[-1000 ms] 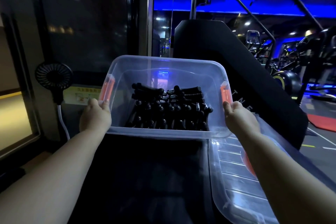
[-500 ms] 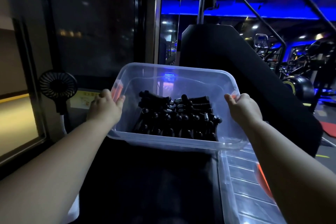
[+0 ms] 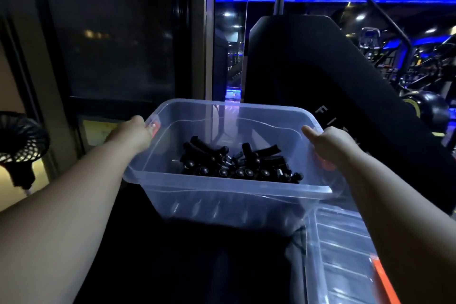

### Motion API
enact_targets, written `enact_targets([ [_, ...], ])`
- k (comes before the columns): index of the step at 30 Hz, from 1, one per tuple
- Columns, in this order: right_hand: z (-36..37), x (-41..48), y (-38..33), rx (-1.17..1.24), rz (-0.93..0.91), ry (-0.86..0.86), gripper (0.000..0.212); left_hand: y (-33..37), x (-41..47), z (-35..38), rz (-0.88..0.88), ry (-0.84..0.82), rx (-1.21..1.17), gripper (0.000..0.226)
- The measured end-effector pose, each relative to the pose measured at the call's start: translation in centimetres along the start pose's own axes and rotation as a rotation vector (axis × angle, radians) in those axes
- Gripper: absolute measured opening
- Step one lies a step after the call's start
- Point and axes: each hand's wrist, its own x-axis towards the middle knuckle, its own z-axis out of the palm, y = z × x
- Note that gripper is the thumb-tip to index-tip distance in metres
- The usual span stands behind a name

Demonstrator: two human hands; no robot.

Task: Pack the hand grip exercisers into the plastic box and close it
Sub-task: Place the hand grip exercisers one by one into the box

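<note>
A clear plastic box [image 3: 222, 202] is lifted above a dark surface and tilted, its near side low. Several black hand grip exercisers [image 3: 237, 161] lie jumbled on its bottom. My left hand [image 3: 133, 134] grips the box's left rim by the orange latch. My right hand [image 3: 328, 145] grips the right rim, thumb pointing up along the edge, with an orange latch showing below it. The clear lid [image 3: 345, 254] with an orange clip lies flat at the lower right, apart from the box.
A small black fan [image 3: 21, 148] stands at the left edge. A big black padded machine part [image 3: 320, 81] rises behind the box. Dark glass panels are at the back left. Gym machines under blue light fill the far right.
Both hands have lifted the box higher and tipped it. The exercisers, earlier in neat rows, have slid into a loose heap. The lid has stayed at the lower right.
</note>
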Motion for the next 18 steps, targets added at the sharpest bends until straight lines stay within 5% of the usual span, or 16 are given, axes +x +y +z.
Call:
enact_targets([
  [18, 1.4, 4.3, -0.5, -0.103, 0.137, -0.218, 0.052, 2.0, 1.4, 0.2, -0.175, -0.25, -0.106, 0.056],
])
